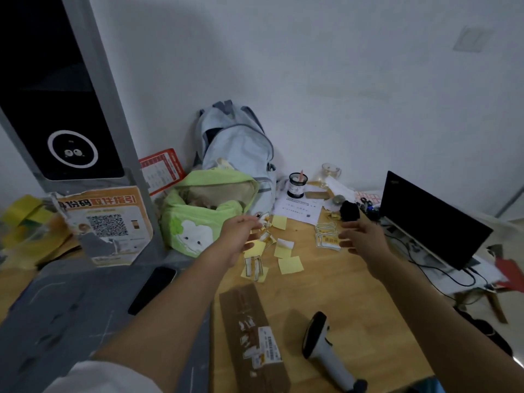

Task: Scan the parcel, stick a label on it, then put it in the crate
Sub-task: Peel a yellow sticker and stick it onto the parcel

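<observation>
A: Reaching out over the wooden table (354,290), both hands are spread open and hold nothing; the left hand (241,235) hangs above the scattered yellow label backings (289,264), fingers loosely fanned

B: And the right hand (361,236)?

A: Open too, palm turned inward, just above the small stack of printed labels (327,240). I see nothing pinched between its fingers

B: Where is the parcel?

A: The long cardboard parcel (249,330) lies flat on the table, nearer the person than both hands, with a white shipping label on its near end. The handheld barcode scanner (326,344) lies on its side just to the right of it, apart from it

B: What surrounds them?

A: A black phone (153,289) lies on the grey surface to the left. Beyond the left hand sits a green cloth bag (204,214), with a pale blue backpack (238,148) against the wall behind it. A black monitor (428,219) stands at the right, cables trailing below it
</observation>
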